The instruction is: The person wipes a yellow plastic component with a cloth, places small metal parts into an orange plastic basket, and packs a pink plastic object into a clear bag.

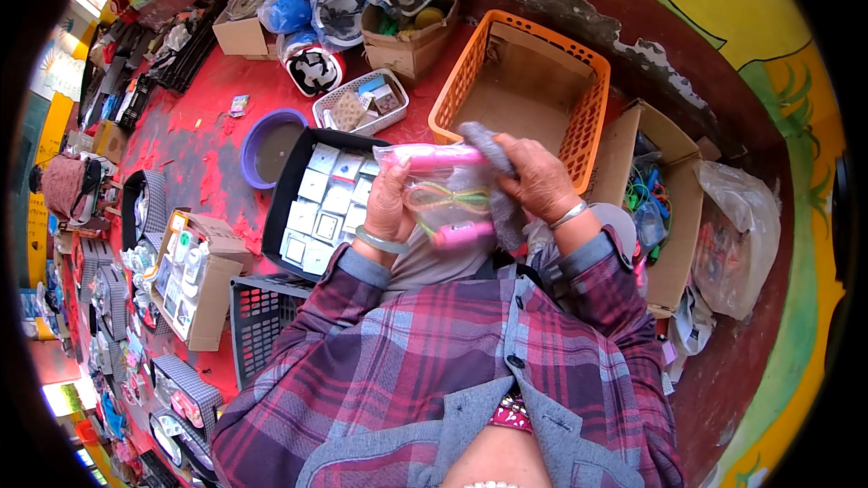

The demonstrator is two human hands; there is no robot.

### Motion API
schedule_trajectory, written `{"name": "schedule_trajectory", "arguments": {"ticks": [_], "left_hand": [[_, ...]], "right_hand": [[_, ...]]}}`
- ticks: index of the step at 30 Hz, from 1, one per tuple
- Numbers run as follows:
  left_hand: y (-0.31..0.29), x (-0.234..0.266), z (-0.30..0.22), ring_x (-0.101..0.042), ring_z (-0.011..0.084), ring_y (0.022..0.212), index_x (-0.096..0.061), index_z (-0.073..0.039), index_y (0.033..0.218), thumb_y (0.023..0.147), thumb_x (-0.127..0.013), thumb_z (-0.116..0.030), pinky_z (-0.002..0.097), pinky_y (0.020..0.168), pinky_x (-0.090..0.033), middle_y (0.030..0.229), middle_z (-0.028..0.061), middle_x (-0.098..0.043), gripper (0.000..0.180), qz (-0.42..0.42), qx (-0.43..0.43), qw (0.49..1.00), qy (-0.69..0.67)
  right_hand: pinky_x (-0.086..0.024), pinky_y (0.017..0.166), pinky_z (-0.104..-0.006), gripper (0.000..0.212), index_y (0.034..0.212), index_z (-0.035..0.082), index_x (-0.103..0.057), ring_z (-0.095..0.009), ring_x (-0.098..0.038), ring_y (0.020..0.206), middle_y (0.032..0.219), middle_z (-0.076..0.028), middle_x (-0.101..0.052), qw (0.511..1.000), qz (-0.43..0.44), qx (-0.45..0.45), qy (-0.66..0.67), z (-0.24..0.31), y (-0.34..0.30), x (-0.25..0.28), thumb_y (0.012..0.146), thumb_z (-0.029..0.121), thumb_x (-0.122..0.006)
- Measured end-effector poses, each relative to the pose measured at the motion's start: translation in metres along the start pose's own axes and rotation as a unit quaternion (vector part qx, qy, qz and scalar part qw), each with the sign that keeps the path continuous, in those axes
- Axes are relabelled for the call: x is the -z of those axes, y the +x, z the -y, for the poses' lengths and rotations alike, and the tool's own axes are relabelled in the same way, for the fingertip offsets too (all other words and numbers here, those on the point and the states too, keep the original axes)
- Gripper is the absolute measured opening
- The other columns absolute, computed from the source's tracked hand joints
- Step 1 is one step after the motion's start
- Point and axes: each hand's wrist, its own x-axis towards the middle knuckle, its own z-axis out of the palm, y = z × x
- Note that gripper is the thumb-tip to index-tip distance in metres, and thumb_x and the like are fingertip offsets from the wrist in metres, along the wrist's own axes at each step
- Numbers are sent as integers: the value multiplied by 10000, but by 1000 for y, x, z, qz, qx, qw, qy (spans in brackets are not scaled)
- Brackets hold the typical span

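Observation:
A skipping rope with pink handles and a yellow-green cord (445, 196) lies in a clear plastic bag in front of my body. My left hand (387, 205) grips the bag's left edge, by the upper handle. In my right hand (541, 173) is a grey cloth (489, 148), bunched under the fingers. The cloth lies against the right side of the bag and hangs down beside it. Blur softens the lower handle. Just beyond my hands stands an orange plastic basket (592, 117) lined with cardboard.
A black tray (282, 183) of small white boxes sits left of my hands, beside a purple basin (250, 155). Farther off are a white basket (360, 83) and bagged helmets (338, 16). On my right, a cardboard box (680, 239) holds coloured cords.

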Motion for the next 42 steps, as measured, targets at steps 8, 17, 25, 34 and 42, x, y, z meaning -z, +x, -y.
{"name": "schedule_trajectory", "arguments": {"ticks": [8, 17, 25, 34, 42], "left_hand": [[14, 16, -19, -609, 251, 880, -522, -60, 1094, 902, -491, -355, 413, 747, -519, 1007, 91, -605, 353, -78, 43, 996, -28], [10, 37, -2, -571, 248, 989, -477, -40, 1140, 900, -497, -177, 394, 856, -482, 1044, 107, -587, 277, 6, 57, 995, -82], [5, 13, -10, -567, 244, 1007, -458, -30, 1168, 929, -437, -120, 392, 869, -477, 1095, 118, -565, 256, -19, 44, 998, -32], [7, 25, -1, -579, 239, 977, -478, -74, 1149, 925, -456, -138, 410, 850, -490, 1074, 94, -570, 234, -37, 44, 996, -71], [-23, 16, -4, -549, 230, 1053, -437, -40, 1238, 922, -440, -181, 396, 917, -447, 1172, 117, -541, 346, 1, 117, 992, -43]], "right_hand": [[-465, 743, -258, 220, 1038, 47, -567, -96, -566, 831, 934, -23, -604, 785, -261, -208, 522, -57, -15, 43, 860, 176, -580], [-429, 853, -402, 456, 1107, 79, -531, -337, -530, 999, 1104, -149, -547, 967, -11, 189, 168, 52, 22, -32, 671, 118, -657], [-424, 785, -374, 176, 860, 101, -590, -279, -534, 942, 1008, -85, -568, 992, -9, 124, 5, 33, -6, -39, 686, 129, -589], [-461, 775, -396, 235, 884, 58, -605, -316, -553, 887, 904, -135, -583, 990, -81, -94, -72, -4, -16, 27, 659, 34, -542], [-461, 777, -377, 427, 1099, 59, -570, -281, -570, 873, 1146, -140, -544, 987, 49, 152, -27, 89, 0, -27, 685, 153, -614]]}}
